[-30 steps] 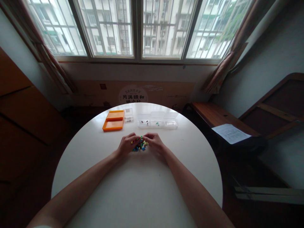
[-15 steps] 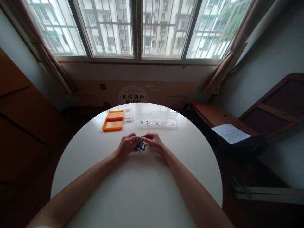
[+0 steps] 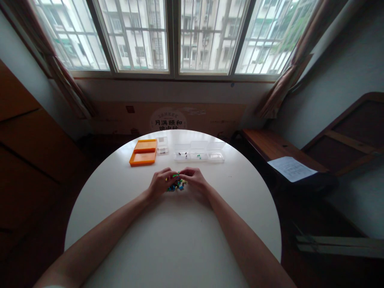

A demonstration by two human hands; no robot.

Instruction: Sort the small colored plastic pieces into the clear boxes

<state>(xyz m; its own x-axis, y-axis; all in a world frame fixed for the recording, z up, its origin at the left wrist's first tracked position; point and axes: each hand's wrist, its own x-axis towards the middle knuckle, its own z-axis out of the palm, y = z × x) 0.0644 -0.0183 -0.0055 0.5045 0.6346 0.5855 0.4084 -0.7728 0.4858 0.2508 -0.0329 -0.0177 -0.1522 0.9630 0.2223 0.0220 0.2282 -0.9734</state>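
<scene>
On the round white table, a small heap of tiny coloured pieces lies between my two hands. My left hand rests at the heap's left side with fingers curled, fingertips meeting those of my right hand above the heap. Both hands pinch at a small green piece; what exactly each finger grips is too small to make out. Farther back stands a row of clear plastic boxes with open lids, holding a few small pieces.
An open orange case and a small clear box sit at the back left of the table. A wooden bench with a paper sheet stands to the right. Barred windows and curtains are behind.
Both hands stay at the heap; the fingertips have shifted slightly, and the green piece now shows between them.
</scene>
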